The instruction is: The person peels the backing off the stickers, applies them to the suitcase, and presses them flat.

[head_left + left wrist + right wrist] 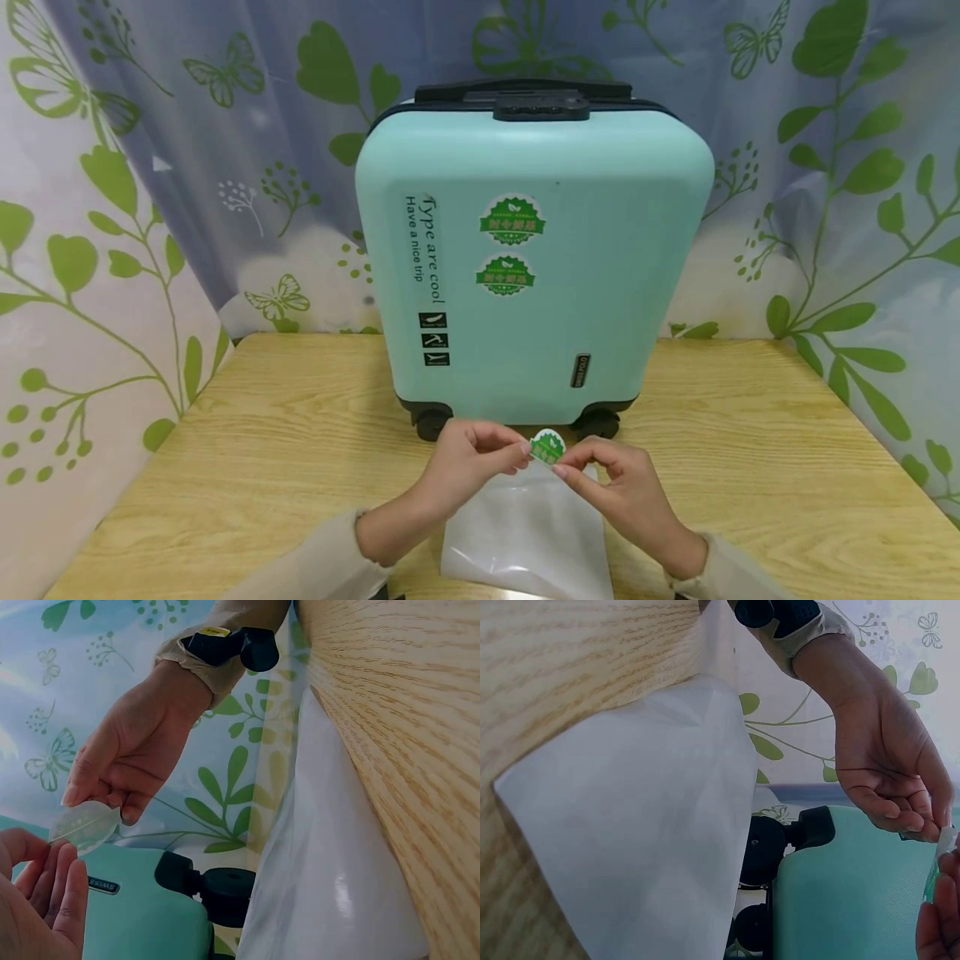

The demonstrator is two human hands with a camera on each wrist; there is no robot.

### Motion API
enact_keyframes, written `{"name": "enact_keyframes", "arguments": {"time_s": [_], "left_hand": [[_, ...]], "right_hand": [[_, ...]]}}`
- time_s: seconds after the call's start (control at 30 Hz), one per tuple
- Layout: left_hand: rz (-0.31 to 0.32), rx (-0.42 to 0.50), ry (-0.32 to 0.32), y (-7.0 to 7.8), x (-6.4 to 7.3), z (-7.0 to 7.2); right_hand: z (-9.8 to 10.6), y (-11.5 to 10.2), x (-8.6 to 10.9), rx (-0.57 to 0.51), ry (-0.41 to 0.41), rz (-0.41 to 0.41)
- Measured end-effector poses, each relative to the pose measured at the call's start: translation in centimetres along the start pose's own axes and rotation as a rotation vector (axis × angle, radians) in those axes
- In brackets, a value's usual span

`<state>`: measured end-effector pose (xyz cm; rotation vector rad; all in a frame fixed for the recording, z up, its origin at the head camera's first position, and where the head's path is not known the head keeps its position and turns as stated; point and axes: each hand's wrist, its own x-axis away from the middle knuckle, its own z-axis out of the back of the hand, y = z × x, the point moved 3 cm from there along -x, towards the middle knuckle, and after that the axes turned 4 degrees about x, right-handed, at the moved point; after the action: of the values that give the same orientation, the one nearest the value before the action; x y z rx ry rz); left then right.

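A round green-and-white sticker [547, 446] is stretched between both hands, in front of the suitcase's lower edge. My left hand [474, 460] pinches its left edge, while my right hand [622, 492] pinches the lower right edge between thumb and finger. Its pale back [86, 827], with a line across it, faces the left wrist view. Behind the hands stands a mint-green suitcase [600, 275], upright on its wheels. An upper sticker [512, 220] and a lower sticker [506, 275] of the same design are on its front.
Below the hands, a white glossy sheet or bag [528, 533] lies on the wooden table [300, 417]. Black wheels [597, 422] sit under the suitcase. A leaf-patterned curtain [300, 167] hangs behind and at both sides.
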<state>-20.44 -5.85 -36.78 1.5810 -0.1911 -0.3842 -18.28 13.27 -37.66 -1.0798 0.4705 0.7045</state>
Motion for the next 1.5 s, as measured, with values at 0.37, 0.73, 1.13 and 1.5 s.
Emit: {"name": "enact_keyframes", "arguments": {"time_s": [0.37, 0.73, 1.13, 1.5], "left_hand": [[-0.021, -0.058, 0.025, -0.1, 0.1, 0.2], [-0.052, -0.001, 0.108, 0.5, -0.4, 1.5], [-0.171, 0.133, 0.19, 2.1, -0.4, 2.1], [-0.248, 0.159, 0.202, 2.7, -0.2, 2.1]], "right_hand": [[-0.1, -0.2, -0.1, -0.019, -0.02, -0.022], [-0.1, 0.0, -0.1, -0.014, -0.034, -0.031], [-0.4, -0.1, -1.0, -0.069, 0.029, -0.09], [-1.2, -0.9, -2.6, -0.243, 0.117, -0.358]]}}
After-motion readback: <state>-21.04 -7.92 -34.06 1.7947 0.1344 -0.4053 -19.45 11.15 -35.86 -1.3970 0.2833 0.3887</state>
